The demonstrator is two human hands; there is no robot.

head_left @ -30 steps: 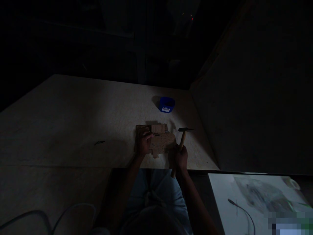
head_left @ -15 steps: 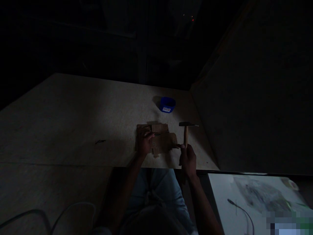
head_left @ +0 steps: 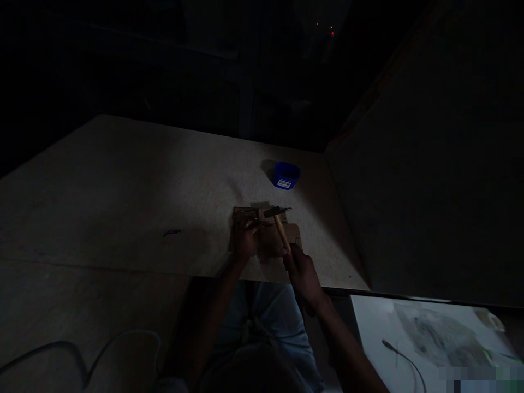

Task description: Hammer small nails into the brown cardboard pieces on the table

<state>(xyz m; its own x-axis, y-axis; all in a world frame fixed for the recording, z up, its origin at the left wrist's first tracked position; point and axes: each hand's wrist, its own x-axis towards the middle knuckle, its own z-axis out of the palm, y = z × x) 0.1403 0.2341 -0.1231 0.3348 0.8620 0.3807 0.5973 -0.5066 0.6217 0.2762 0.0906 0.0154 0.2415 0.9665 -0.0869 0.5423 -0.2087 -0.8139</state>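
My right hand (head_left: 302,273) is wrapped round the wooden handle of a hammer (head_left: 282,233). The hammer's dark head is over the far part of a brown cardboard piece (head_left: 271,243), close to my left fingertips. My left hand (head_left: 246,240) rests at the cardboard's left side, its fingers pinched on a thin dark piece (head_left: 266,223) that sticks out to the right. In this dim light I cannot tell what that piece is. Whether the hammer head touches it does not show.
Beyond the cardboard stands a blue plastic tub (head_left: 286,176) with a white label. Small dark thin pieces (head_left: 172,232) lie on the table (head_left: 135,180) to the left. A board wall (head_left: 417,191) rises at right. A cable (head_left: 61,345) and a white surface (head_left: 368,316) are nearer me.
My right hand has swung the hammer to the left, from beside the cardboard to above it. My left hand has stayed at the cardboard. The view has shifted slightly.
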